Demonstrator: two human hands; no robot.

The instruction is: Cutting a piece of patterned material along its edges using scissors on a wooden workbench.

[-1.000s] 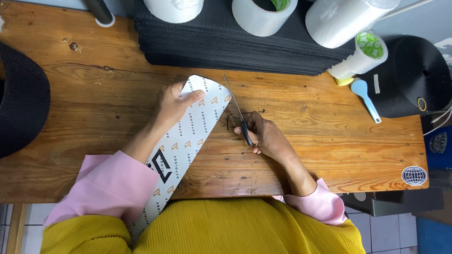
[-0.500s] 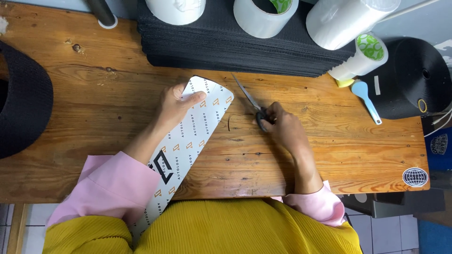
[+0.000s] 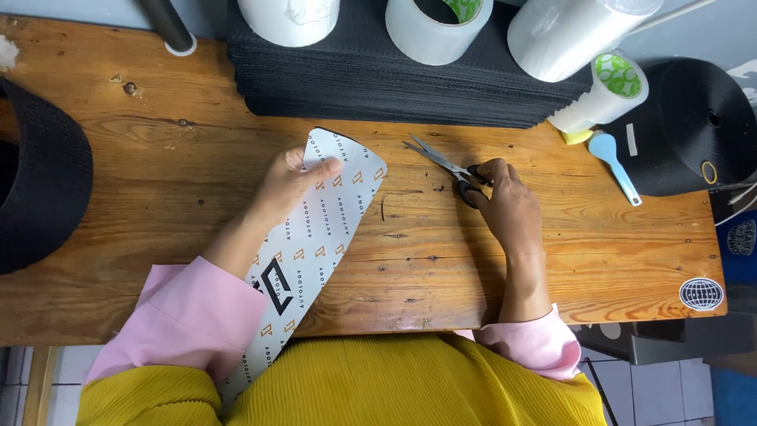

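Mid-frame, the left hand (image 3: 285,180) grips a long printed white strip (image 3: 315,237) (rounded tip); right of centre, the right hand (image 3: 509,207) touches black-handled scissors (image 3: 445,166) lying on the wooden table (image 3: 158,158).
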